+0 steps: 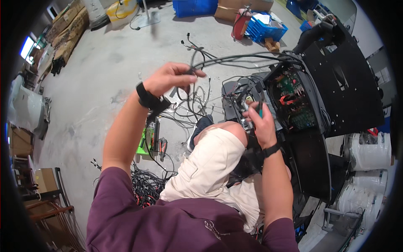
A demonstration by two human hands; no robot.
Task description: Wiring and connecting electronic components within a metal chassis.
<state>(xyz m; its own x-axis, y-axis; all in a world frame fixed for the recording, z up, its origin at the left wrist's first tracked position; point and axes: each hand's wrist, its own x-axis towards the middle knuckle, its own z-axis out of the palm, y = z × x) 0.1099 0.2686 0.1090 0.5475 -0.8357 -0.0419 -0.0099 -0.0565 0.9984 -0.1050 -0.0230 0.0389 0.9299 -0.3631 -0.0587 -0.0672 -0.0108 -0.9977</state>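
Observation:
My left hand [171,79] is raised above the floor, its fingers closed around a bundle of black cables [247,57]. These cables run right to the open black machine housing [336,80], and looser lengths hang below the hand. My right hand [263,124] is closed beside the housing, near connectors and wiring. Between its thumb and fingers shows a small teal-handled tool [260,110]; its working end is hard to make out. Inside the housing are green circuit boards [289,85] and orange-red wires [287,100].
Pliers [162,147] lie beside a bright green tray [145,142] on the floor. A heap of black cables [147,185] sits by my left side. Farther off stand a red fire extinguisher [241,25], a blue crate [265,28] and a blue bin [195,7].

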